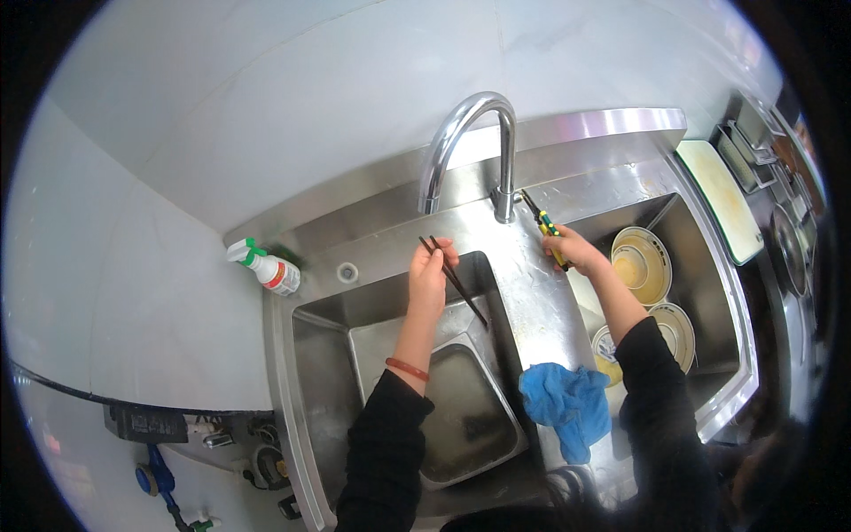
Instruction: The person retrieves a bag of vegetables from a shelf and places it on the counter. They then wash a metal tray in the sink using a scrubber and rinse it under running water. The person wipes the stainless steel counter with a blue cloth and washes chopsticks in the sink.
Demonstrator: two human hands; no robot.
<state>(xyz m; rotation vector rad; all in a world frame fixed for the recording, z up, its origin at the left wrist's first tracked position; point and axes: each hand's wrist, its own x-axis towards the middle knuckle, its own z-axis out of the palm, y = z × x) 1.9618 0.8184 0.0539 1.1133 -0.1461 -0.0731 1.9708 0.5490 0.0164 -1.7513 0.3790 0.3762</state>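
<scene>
My left hand (431,272) holds a pair of dark chopsticks (465,296) above the left basin of a steel sink (319,346). Their long ends slant down to the right, over a rectangular steel pan (515,435) that sits in the basin. In my right hand (573,249) is a slim hand tool (546,225) with yellow, green and black parts; its exact kind is unclear. The tool's dark tip points up towards the base of the chrome gooseneck faucet (503,156); whether they touch cannot be told. A crumpled blue cloth (565,405) lies on the divider between the basins.
The right basin (715,332) holds several bowls (655,266) with yellowish residue, partly behind my right forearm. A spray bottle (276,272) stands at the sink's left back corner. Right of the sink are a cutting board (721,199) and metal trays (741,156). Tiled walls (299,120) border the back and left.
</scene>
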